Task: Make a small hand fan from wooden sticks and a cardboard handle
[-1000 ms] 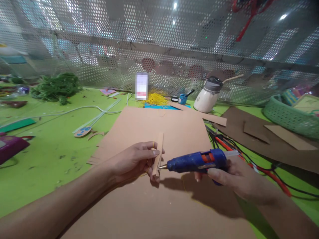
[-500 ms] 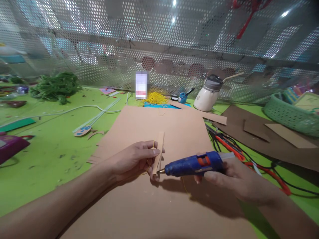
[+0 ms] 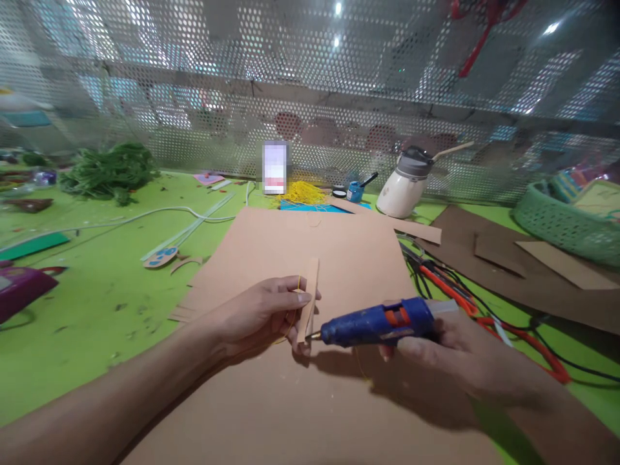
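Note:
Between the thumb and fingers of my left hand is a narrow tan cardboard strip, standing nearly lengthwise away from me. A thin yellow thread loops around those fingers. My right hand is wrapped round a blue glue gun with a clear glue stick poking out of its back. The brass nozzle points left and sits at the near end of the strip; whether it touches is hard to tell. Beneath both hands lies a large tan cardboard sheet.
On the green table lie a green yarn pile and yellow threads. A white jar and a blue paint pot stand at the back. Red-handled tools, cables and a green basket are on the right.
Almost nothing differs. The hands, strip and glue gun appear slightly lower in the picture, with the nozzle still at the strip's near end.

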Motion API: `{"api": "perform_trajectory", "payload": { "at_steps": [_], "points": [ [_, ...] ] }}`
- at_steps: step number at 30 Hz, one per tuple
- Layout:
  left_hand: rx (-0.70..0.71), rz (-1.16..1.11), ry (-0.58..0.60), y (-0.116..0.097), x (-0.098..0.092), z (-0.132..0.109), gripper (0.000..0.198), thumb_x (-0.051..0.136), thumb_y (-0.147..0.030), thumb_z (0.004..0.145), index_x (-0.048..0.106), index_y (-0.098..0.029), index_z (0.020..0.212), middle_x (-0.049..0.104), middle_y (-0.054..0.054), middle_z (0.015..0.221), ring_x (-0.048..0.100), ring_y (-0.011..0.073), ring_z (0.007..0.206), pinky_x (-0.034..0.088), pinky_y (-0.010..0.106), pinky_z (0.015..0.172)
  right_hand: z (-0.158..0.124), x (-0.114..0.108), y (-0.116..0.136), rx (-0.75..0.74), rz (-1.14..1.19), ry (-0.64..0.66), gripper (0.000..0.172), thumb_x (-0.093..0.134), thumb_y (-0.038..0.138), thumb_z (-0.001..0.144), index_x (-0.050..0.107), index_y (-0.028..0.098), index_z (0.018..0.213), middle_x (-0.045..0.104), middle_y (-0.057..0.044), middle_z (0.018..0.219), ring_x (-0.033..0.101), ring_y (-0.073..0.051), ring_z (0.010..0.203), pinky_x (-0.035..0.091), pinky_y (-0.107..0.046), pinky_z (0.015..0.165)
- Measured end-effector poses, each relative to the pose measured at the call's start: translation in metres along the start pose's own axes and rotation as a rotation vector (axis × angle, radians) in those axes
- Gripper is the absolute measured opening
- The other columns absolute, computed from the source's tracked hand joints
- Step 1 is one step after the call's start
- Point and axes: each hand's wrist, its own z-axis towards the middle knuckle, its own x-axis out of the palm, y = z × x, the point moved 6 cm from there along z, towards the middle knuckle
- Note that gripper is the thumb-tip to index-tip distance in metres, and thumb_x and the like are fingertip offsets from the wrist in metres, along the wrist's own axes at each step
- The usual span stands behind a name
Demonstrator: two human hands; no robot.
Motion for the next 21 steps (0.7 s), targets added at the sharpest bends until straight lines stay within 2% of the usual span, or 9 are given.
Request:
{"api": "perform_trajectory", "payload": {
  "at_steps": [4, 7, 10, 14, 21],
  "points": [
    [0.000, 0.014, -0.028, 0.0004, -0.0015, -0.0001, 0.009, 0.056, -0.021, 0.092, 0.059, -0.013, 0.096, 0.065, 0.005, 0.069, 0.064, 0.0154, 0.052, 0.055, 0.027, 0.053, -0.0015, 0.0015, 0.0022, -0.028, 0.011, 0.028, 0.034, 0.060, 0.049, 0.091, 0.078, 0.020, 0.093, 0.071, -0.006, 0.084, 0.063, -0.022, 0.077, 0.054, -0.033, 0.069],
    [-0.007, 0.012, 0.000, 0.0011, 0.0008, -0.0005, 0.009, 0.052, -0.022, 0.094, 0.056, -0.014, 0.093, 0.064, 0.005, 0.064, 0.065, 0.0181, 0.053, 0.056, 0.032, 0.055, 0.0008, -0.0037, 0.0009, -0.034, -0.038, -0.040, 0.037, 0.059, 0.050, 0.091, 0.077, 0.018, 0.096, 0.069, -0.005, 0.078, 0.059, -0.020, 0.069, 0.051, -0.030, 0.061],
    [-0.013, 0.020, 0.008, 0.0016, 0.0017, -0.0011, 0.010, 0.049, -0.022, 0.095, 0.055, -0.014, 0.095, 0.064, 0.005, 0.061, 0.066, 0.0190, 0.052, 0.056, 0.033, 0.056, 0.0030, -0.0068, -0.0009, -0.048, -0.057, -0.086, 0.032, 0.059, 0.046, 0.093, 0.076, 0.020, 0.095, 0.069, -0.004, 0.078, 0.059, -0.019, 0.071, 0.051, -0.027, 0.063],
    [-0.006, 0.034, -0.001, 0.0009, 0.0013, -0.0013, 0.009, 0.050, -0.021, 0.095, 0.055, -0.014, 0.093, 0.064, 0.005, 0.063, 0.066, 0.0190, 0.053, 0.055, 0.032, 0.055, 0.0025, -0.0041, -0.0037, -0.047, -0.024, -0.065, 0.028, 0.060, 0.044, 0.093, 0.075, 0.021, 0.096, 0.071, -0.004, 0.084, 0.062, -0.019, 0.078, 0.053, -0.027, 0.069],
    [-0.003, 0.002, -0.037, 0.0000, -0.0005, -0.0010, 0.008, 0.055, -0.020, 0.092, 0.058, -0.014, 0.095, 0.066, 0.005, 0.075, 0.064, 0.0153, 0.053, 0.054, 0.027, 0.051, -0.0033, -0.0017, -0.0029, -0.009, 0.001, 0.007, 0.035, 0.063, 0.052, 0.089, 0.077, 0.020, 0.092, 0.073, -0.005, 0.085, 0.066, -0.023, 0.081, 0.055, -0.030, 0.071]
  ]
}}
